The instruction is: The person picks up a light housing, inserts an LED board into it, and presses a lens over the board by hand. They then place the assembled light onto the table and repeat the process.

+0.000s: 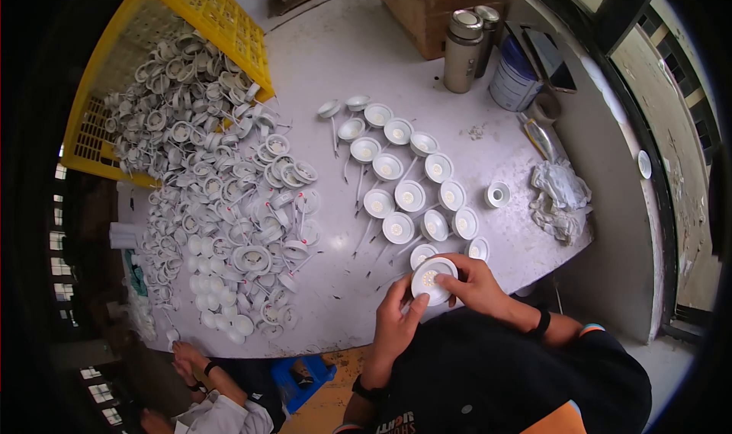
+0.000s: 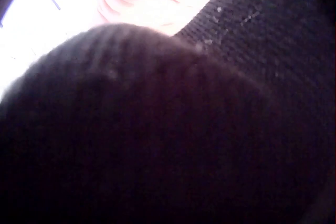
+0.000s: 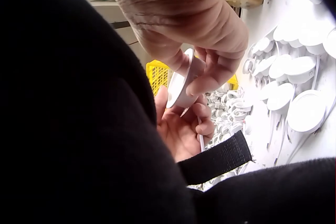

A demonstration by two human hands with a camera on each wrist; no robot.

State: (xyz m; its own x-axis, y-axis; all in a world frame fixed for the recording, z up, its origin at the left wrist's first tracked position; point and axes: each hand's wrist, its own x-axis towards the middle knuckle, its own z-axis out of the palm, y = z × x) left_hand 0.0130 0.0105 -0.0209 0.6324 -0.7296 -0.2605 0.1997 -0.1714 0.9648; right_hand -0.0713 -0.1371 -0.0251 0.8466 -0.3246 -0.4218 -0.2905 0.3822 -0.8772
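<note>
Both hands hold one round white lamp housing (image 1: 433, 281) above the table's near edge, its face with small yellowish dots turned up. The left hand (image 1: 395, 323) grips its lower left rim, thumb on the edge. From the right side the right hand (image 1: 480, 288) pinches it, thumb over the face. In the right wrist view the housing (image 3: 181, 85) is seen edge-on between the right hand (image 3: 184, 24) and the left hand (image 3: 181, 132), a white cable by the left fingers. Dark fabric covers most of the left wrist view, with some skin at the top.
Rows of similar white housings (image 1: 410, 195) with cables lie beyond the hands. A large heap (image 1: 221, 198) spills from a yellow crate (image 1: 91, 140) at left. A lone white cup-shaped piece (image 1: 498, 195), crumpled plastic (image 1: 560, 198) and flasks (image 1: 463, 53) are at right. Another person's hands (image 1: 187, 358) are lower left.
</note>
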